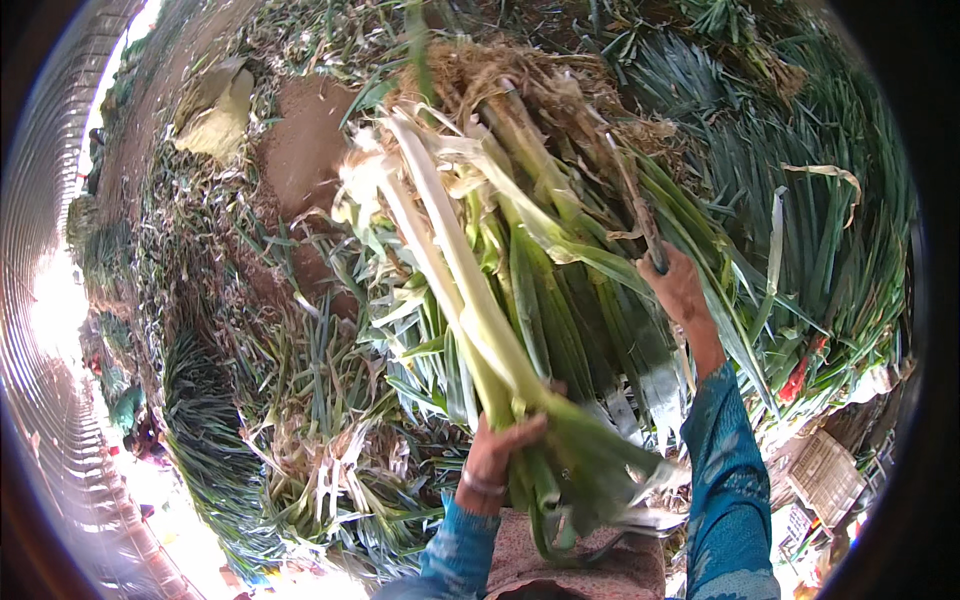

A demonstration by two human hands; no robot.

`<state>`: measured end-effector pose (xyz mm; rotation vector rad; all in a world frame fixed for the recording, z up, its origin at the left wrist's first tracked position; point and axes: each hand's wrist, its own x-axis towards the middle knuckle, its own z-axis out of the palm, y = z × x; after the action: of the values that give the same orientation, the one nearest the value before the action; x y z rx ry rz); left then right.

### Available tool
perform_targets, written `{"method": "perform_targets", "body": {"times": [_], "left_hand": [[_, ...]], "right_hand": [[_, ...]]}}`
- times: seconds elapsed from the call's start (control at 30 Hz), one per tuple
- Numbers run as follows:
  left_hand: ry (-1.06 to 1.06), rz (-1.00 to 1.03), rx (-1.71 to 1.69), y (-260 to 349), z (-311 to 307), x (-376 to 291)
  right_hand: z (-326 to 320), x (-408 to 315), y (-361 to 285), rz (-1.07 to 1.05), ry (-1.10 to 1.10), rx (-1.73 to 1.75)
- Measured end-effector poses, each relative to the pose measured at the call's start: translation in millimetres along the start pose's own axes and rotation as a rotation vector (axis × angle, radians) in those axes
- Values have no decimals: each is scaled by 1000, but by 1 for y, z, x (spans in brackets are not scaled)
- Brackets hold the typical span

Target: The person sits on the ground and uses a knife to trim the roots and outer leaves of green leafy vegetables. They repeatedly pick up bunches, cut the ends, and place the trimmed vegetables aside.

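Note:
My left hand (502, 450), with a bracelet at the wrist, is closed around the leafy part of several large green onions (457, 277). Their white stalks point up and left, and their green leaves hang over my lap. My right hand (671, 277) grips the handle of a thin tool (637, 210), whose kind I cannot make out; it points up over the roots. Beneath and beyond both hands lies a pile of untrimmed green onions (555, 300), with brown, dirt-covered roots (495, 75) at its far end.
More green onions (810, 150) lie heaped at the right, and others (202, 435) at the lower left. Leaf scraps (210, 225) cover the soil (307, 142) at the left, near a pale yellowish sheet or sack (221, 112). A woven seat or basket (825, 476) stands at the lower right.

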<state>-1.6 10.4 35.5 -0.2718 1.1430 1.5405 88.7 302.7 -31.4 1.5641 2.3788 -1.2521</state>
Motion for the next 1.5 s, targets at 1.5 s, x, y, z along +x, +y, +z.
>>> {"method": "perform_targets", "body": {"times": [1.5], "left_hand": [[187,-155,-235,-72,-82,-46]], "right_hand": [[65,-145,-85,-9,-263,-479]]}}
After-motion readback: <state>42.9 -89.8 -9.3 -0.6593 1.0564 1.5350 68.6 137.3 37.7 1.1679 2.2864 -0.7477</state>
